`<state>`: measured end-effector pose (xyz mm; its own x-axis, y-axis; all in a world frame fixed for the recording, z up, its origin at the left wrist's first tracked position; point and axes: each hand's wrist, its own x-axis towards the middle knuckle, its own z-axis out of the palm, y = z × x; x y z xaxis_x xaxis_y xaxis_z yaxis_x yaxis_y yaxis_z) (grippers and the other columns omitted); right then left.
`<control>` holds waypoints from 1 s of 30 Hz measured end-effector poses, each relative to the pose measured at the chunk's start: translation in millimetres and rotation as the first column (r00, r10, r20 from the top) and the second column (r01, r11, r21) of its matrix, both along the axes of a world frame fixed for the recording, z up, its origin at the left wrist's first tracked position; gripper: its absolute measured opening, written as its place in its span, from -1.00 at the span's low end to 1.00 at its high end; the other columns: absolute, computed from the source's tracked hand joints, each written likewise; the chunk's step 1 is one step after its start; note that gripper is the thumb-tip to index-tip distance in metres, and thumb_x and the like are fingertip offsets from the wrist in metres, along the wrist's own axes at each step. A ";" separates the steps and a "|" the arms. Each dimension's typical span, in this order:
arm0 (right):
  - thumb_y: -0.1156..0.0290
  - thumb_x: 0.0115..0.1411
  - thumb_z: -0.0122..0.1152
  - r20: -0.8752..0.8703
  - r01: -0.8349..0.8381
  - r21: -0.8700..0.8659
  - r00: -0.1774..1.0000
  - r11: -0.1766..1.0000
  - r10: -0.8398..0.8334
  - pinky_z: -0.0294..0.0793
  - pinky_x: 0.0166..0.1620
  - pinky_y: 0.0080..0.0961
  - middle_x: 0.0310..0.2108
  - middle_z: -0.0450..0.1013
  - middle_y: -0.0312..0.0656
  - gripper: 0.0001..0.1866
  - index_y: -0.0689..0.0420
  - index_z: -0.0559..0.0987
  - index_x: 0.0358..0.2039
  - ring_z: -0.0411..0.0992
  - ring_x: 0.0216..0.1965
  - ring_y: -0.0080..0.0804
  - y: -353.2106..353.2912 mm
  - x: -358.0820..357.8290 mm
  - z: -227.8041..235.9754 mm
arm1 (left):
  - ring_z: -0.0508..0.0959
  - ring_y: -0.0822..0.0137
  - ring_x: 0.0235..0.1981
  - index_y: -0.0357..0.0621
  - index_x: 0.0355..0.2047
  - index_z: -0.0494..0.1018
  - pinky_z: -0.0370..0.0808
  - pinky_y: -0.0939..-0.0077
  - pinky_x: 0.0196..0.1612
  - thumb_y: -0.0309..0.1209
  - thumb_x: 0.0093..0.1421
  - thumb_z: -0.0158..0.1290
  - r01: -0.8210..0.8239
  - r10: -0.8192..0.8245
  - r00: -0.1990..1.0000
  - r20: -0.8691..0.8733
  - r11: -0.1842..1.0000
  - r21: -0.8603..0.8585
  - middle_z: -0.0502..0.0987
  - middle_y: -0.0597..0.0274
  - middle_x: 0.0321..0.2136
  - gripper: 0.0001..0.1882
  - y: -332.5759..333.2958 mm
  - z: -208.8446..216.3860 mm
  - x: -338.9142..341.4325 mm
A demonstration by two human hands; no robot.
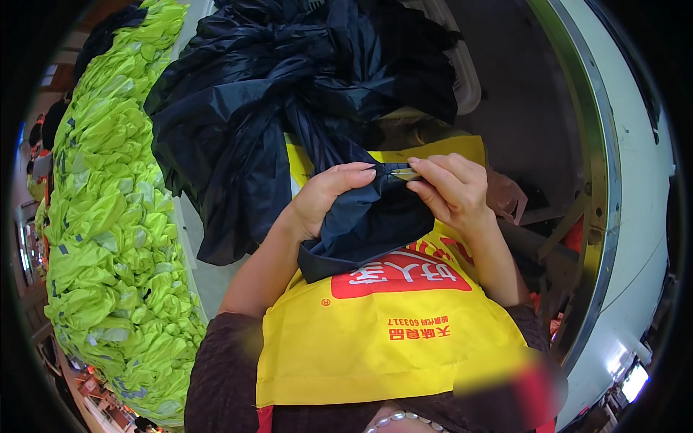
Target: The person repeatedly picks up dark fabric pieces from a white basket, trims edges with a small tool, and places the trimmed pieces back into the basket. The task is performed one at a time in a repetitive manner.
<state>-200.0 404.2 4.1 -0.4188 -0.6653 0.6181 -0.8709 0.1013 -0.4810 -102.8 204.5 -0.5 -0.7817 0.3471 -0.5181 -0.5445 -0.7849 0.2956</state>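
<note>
Dark navy fabric (379,224), thin and slightly shiny, hangs over my lap in front of the yellow apron (390,361). My left hand (325,195) is closed on its upper edge, thumb pointing right along the cloth. Facing it, my right hand (455,187) pinches a slim, pointed metal tool (406,172) between thumb and fingers. The tool's tip points left and meets the fabric edge close to my left thumb; its exact kind is too small to make out. The cloth runs on beyond my left hand into a larger heap.
Past my hands, a big heap of the same navy fabric (267,94) spills over a white plastic crate (465,79). A long pile of bright yellow-green garments (115,238) lines my left. On the right curves a pale tabletop (642,216) with a metal edge (603,144).
</note>
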 end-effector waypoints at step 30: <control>0.26 0.08 0.23 0.852 0.694 0.250 -0.489 0.675 0.187 -0.04 -0.72 -0.74 -0.67 0.24 -0.39 -0.80 0.02 0.43 -0.36 0.05 -0.76 -0.68 -26.0 -110.9 -203.1 | 0.44 0.30 -0.18 -0.28 -0.11 0.34 0.37 0.46 -0.09 -0.32 0.20 -0.10 -0.115 0.669 0.725 0.166 0.355 -0.928 0.44 0.13 -0.22 -0.67 -129.3 -177.8 123.1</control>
